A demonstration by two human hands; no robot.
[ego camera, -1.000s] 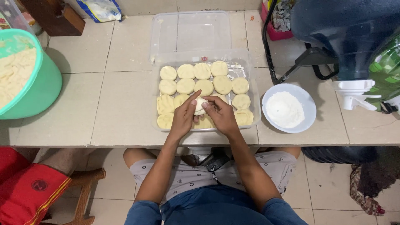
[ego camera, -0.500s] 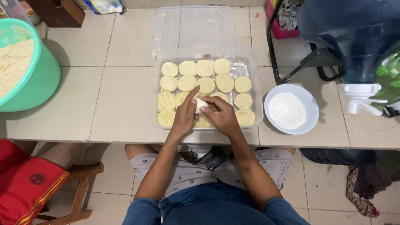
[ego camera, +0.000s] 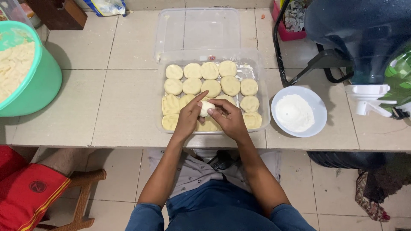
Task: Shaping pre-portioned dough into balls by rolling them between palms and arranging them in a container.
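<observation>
My left hand (ego camera: 188, 117) and my right hand (ego camera: 229, 119) meet over the near part of the clear plastic tray (ego camera: 262, 92), and between them I hold a small white ball of dough (ego camera: 206, 108). The fingers of both hands curl in around it, half closed, the left index finger stretched up along its far side, the right fingers wrapped round from the right (only the top of the ball shows between them). The ball sits just above the flat dough rounds (ego camera: 209, 83) that fill the tray in rows, pale yellow and close together, many touching their neighbours. My hands hide a few of the near ones.

The tray lies on the tiled counter (ego camera: 124, 90), near its front edge. Its clear lid (ego camera: 197, 28) lies flat just beyond it, on the far side. To the right of the tray, close by but apart from it, stands a white bowl of flour (ego camera: 299, 112). Farther right is a dark blue water bottle (ego camera: 359, 38) on a stand, with a white tap below it. At the far left of the counter stands a green tub (ego camera: 32, 81) heaped with pale dough. Below the counter, at the near left, is a wooden chair with a red cushion (ego camera: 30, 190).
</observation>
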